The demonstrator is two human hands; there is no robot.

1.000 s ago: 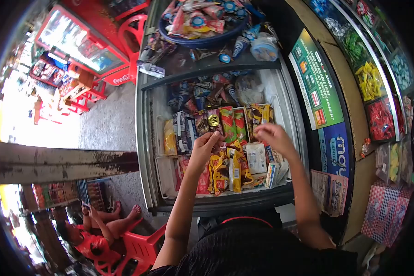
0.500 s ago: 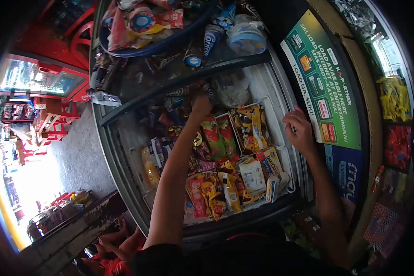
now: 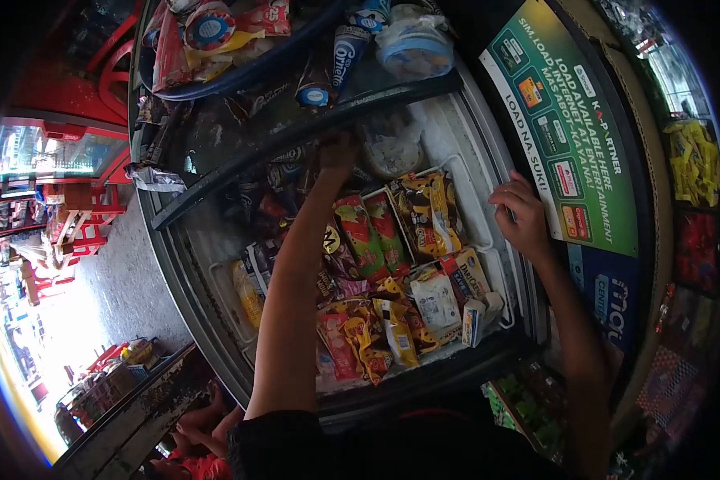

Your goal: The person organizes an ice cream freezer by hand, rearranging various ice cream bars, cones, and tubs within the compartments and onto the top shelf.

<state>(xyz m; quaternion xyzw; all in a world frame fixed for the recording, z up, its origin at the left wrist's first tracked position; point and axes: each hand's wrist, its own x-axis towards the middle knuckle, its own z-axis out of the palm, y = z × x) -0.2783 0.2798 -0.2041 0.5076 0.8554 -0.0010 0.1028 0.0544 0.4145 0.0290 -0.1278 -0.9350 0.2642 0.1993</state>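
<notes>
My left hand (image 3: 340,152) reaches deep into an ice cream freezer (image 3: 510,264), close to the dark edge of its sliding glass lid (image 3: 216,196). Its fingers are in shadow among dark-wrapped ice cream cones (image 3: 284,170), so what they hold, if anything, is hidden. To its right lies a clear plastic bag (image 3: 396,148). Below the wrist are red and green ice cream packs (image 3: 360,236) and yellow-brown packs (image 3: 424,216). My right hand (image 3: 522,212) hovers at or rests on the freezer's right edge, fingers loosely bent and thumb apart, holding nothing.
On the glass lid stand a blue basin (image 3: 216,88) of wrappers, a Cornetto cone (image 3: 346,60) and a blue-lidded tub (image 3: 414,56). A green poster (image 3: 572,136) borders the right side. Boxes (image 3: 466,276) lie in the front of the freezer. A seated person (image 3: 204,440) is at lower left.
My left hand has gone a little farther toward the back of the freezer, up to the lid edge. My right hand stays by the right edge. The view has shifted slightly.
</notes>
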